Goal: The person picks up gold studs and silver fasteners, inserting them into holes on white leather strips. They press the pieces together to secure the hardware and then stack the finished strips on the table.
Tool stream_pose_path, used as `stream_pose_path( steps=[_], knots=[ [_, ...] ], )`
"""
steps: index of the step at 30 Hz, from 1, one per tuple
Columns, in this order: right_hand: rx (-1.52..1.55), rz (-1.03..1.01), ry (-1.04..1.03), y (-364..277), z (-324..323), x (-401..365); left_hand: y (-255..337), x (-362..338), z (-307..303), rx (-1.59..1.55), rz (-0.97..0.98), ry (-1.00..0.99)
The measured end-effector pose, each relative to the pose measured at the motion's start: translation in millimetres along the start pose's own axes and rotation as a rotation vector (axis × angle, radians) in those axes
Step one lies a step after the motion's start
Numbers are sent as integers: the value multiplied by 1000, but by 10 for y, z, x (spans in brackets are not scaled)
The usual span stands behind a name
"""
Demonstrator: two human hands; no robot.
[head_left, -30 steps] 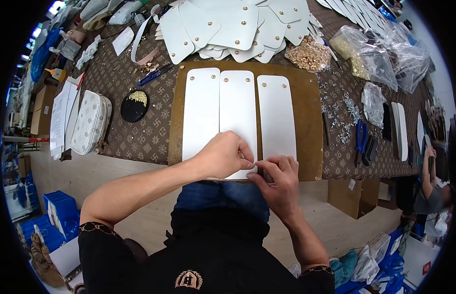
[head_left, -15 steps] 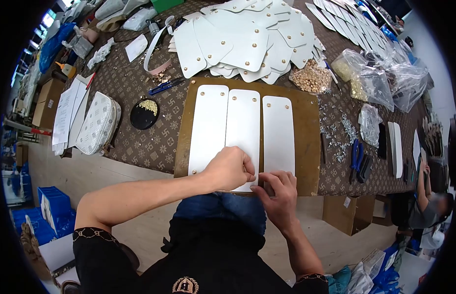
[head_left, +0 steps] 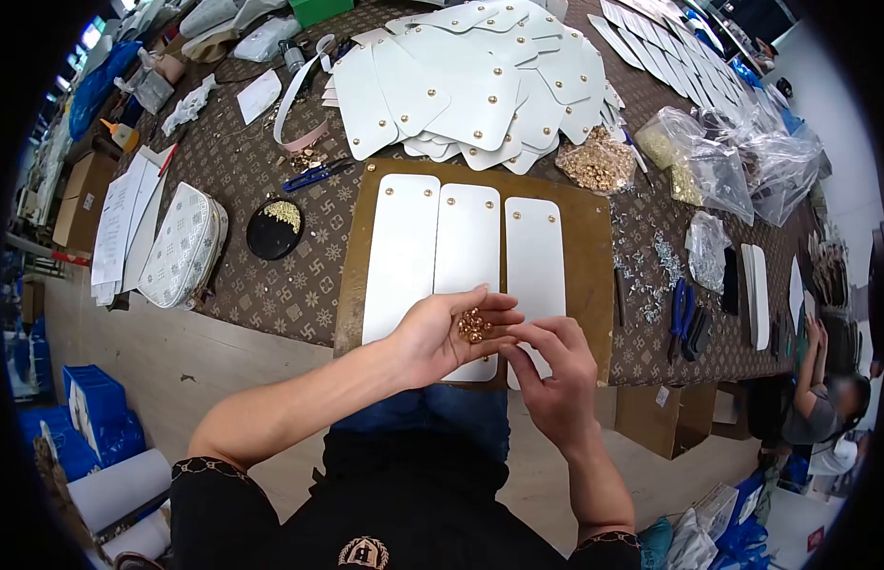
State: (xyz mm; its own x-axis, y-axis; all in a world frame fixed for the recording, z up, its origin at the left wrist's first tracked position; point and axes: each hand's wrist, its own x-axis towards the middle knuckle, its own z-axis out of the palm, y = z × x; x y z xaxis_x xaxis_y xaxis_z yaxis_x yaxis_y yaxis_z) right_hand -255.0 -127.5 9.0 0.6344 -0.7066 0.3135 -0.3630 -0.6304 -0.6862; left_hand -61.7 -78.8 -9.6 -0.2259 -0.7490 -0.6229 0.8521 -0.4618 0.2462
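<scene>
My left hand (head_left: pixel 432 334) is turned palm up and cupped, holding several small gold studs (head_left: pixel 474 326). Its fingers point right, over the white middle strip (head_left: pixel 468 242). My right hand (head_left: pixel 561 369) meets the left fingertips with thumb and forefinger pinched together; whether anything sits in that pinch is too small to make out. Under both hands lies a brown board (head_left: pixel 586 285). A left white strip (head_left: pixel 401 252) and a right white strip (head_left: pixel 535 261) flank the middle one, each with gold studs at its top end. My hands and forearm cover parts of the strips.
Studded white panels (head_left: pixel 461 71) are heaped behind the board. Near them is a pile of gold studs (head_left: pixel 599 161). Blue-handled pliers (head_left: pixel 682 309) and loose silver pieces (head_left: pixel 661 271) lie right; a black dish (head_left: pixel 274 233) and silvery pouch (head_left: pixel 185 247) left. A person (head_left: pixel 832 404) sits far right.
My left hand has turned from a downward fist to palm up, revealing the gold studs. My right hand has moved from beside the middle strip's lower end to the left fingertips.
</scene>
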Motion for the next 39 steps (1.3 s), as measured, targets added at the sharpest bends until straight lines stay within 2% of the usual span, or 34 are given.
stream_pose_path(
  steps=[5,12,24,31,33,35,39],
  knots=[
    [-44,-3,-35,31,79,96,-40,24,-61,17,-10,-68],
    [-147,-41,-115,88,41,101,-98,10,31,107,-15,-1],
    [-92,-19,-167,120,-220,-46,-114,8,79,124,-114,-55],
    [-101,58,-114,256,-204,-187,-167,78,30,53,-70,-30],
    [-181,38,-101,283,-223,-211,-148,70,6,40,-59,-27],
    [-216,29,-117,333,-172,-285,-92,48,-32,52,37,-26],
    [-310,-25,-122,378,-70,-396,-54,36,-118,42,47,-24]
  ],
)
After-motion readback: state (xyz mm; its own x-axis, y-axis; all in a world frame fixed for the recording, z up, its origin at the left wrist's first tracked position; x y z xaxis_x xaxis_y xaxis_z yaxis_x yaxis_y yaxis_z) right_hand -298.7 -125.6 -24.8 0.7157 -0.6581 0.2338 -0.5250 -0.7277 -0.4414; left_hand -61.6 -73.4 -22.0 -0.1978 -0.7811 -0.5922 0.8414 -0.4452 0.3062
